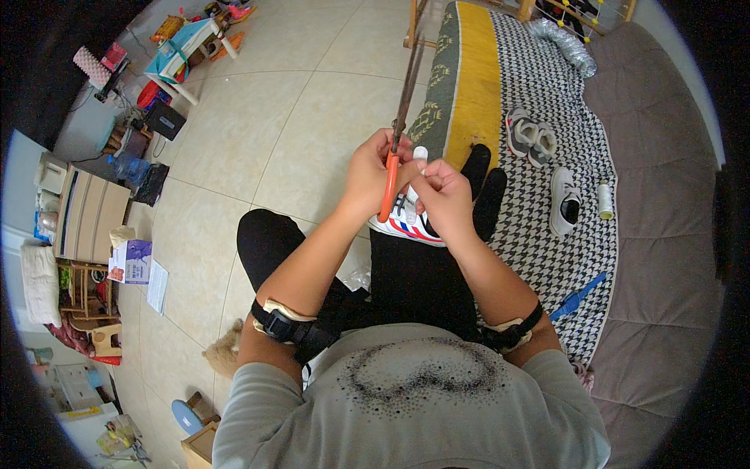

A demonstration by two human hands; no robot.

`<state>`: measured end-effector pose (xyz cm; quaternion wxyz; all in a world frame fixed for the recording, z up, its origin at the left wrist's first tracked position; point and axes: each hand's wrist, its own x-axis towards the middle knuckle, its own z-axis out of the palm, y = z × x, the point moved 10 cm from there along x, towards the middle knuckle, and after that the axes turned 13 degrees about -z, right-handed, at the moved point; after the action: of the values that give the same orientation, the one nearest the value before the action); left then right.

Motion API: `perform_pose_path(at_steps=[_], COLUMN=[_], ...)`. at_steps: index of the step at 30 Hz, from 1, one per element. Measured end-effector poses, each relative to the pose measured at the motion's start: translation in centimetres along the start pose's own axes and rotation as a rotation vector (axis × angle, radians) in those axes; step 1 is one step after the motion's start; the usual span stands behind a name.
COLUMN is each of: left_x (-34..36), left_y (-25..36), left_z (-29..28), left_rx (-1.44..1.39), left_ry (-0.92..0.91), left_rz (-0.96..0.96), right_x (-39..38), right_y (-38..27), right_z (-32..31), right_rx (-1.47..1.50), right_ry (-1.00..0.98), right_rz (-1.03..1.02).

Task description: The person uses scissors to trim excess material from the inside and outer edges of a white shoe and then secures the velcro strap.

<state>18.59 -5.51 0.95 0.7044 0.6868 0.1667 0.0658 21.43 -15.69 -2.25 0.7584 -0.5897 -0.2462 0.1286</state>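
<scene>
My left hand (366, 178) is closed on a pair of scissors with orange handles (388, 187); their long dark blades (405, 98) point away from me. Close beside it, my right hand (445, 202) is closed in a pinch, its fingertips almost meeting the left fingers. What it pinches is too small to make out. Just under both hands, a white sneaker (406, 228) with red and blue stripes rests at my black-trousered legs, partly hidden by the hands. A white rounded piece (420, 152) sticks up between the hands.
To the right, a houndstooth cover (531, 223) on the sofa bears a pair of grey-and-white shoes (531, 138), a single white sneaker (561, 203), a spool of white thread (605, 202) and a blue strap (578, 297). Boxes and a small table (183, 55) stand left on the tiled floor.
</scene>
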Motion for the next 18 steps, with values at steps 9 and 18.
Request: perform_pose_path(at_steps=[9, 18], left_x=[0.4, -0.4], left_y=[0.5, -0.3], left_z=[0.1, -1.5], left_rx=[-0.012, 0.162], left_ry=[-0.031, 0.082], left_rz=[-0.013, -0.004], right_x=[0.8, 1.2], right_y=[0.7, 1.2], right_z=[-0.7, -2.0], right_rx=[-0.007, 0.168], right_ry=[-0.147, 0.048], right_rz=[0.114, 0.152])
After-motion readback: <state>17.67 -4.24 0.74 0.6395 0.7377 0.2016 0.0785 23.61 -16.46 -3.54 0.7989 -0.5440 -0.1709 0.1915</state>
